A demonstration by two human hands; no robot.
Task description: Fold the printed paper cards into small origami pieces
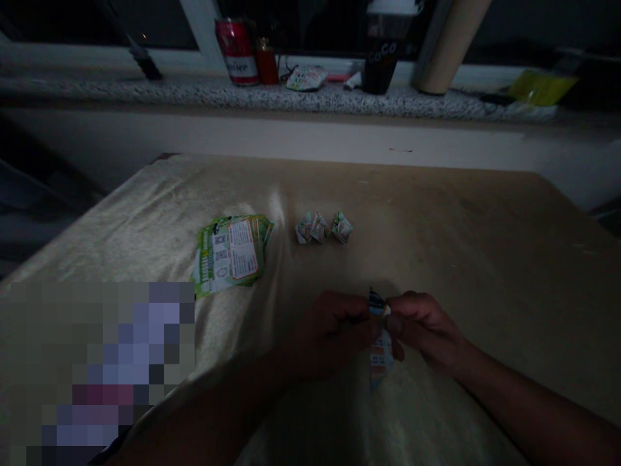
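My left hand (332, 330) and my right hand (427, 330) meet over the near middle of the table, both pinching a small printed paper piece (380, 353) that is partly folded and hangs down between them. Farther back lie three small folded paper shapes (323, 228) in a row. To their left is a loose stack of green printed leaflets (231, 254).
A shiny beige cloth covers the table (460, 246). A stone window ledge (272, 97) behind holds a red can (237, 52), a red lighter (266, 63), a crumpled wrapper (305, 77), a dark cup (383, 55), a cardboard tube (449, 45) and a yellow packet (543, 87). A blurred patch covers the lower left.
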